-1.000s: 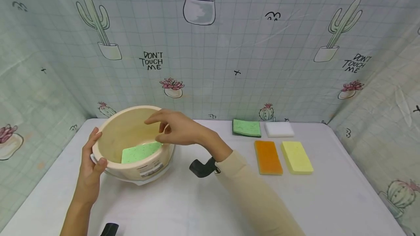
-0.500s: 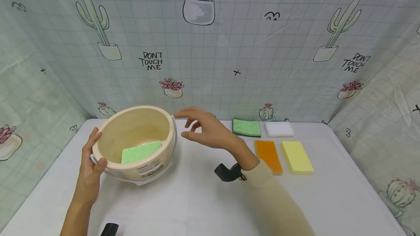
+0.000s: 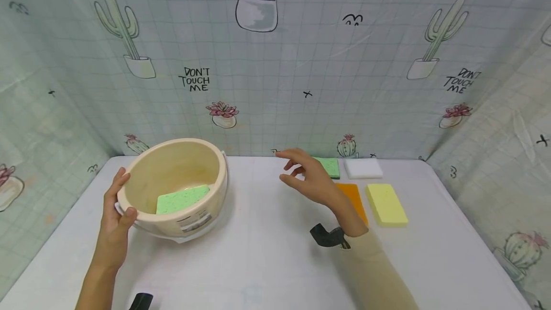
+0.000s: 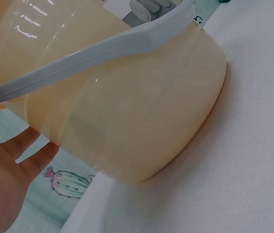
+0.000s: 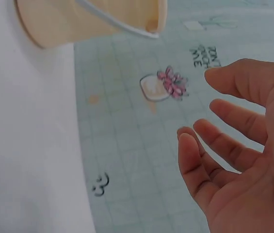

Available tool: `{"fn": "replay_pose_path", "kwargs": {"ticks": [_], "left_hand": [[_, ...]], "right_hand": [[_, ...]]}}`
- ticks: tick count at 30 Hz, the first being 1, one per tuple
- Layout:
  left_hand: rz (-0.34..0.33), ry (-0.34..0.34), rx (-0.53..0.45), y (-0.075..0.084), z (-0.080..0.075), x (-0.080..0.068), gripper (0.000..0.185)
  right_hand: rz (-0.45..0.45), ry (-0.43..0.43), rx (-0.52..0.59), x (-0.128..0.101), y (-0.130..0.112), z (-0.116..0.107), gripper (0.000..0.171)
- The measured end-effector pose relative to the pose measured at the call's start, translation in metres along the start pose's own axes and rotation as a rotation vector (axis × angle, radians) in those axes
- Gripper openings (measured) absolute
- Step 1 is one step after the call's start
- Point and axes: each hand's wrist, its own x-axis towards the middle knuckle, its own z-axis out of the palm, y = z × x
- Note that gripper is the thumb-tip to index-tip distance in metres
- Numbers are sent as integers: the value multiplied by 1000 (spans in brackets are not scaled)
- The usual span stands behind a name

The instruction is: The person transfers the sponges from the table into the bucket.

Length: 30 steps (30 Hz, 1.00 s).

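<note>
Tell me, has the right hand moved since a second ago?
Yes. The right hand has left the bowl and moved rightward across the table, now empty beside the green sponge at the back.

Cream bowl point(image 3: 172, 188): smooth plastic, slight sheen; the left wrist view shows faintly translucent walls and a pale grey-white plastic handle band point(image 4: 103, 48). Green sponge point(image 3: 182, 198) inside it: matt, speckled, porous. Far right, sponges: green one point(image 3: 329, 166) matt and speckled, white block point(image 3: 363, 168) fine, smooth foam, orange point(image 3: 355, 200) and yellow point(image 3: 386, 204) pieces matt, spongy. Table cover point(image 3: 267, 252): white, matt, finely woven cloth. Backdrop point(image 3: 301, 61): printed sheet, creased, faint sheen.
</note>
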Motion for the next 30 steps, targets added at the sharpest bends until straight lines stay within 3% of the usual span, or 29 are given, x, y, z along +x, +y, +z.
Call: {"fn": "replay_pose_path", "kwargs": {"ticks": [8, 17, 30], "left_hand": [[8, -5, -10, 1, 0, 0, 61], [-11, 0, 2, 3, 1, 0, 61], [-19, 10, 18, 4, 1, 2, 62]], "right_hand": [[108, 100, -14, -23, 27, -16, 47], [206, 218, -74, -42, 77, -34, 47], [358, 213, -175, -48, 112, -35, 55]]}}
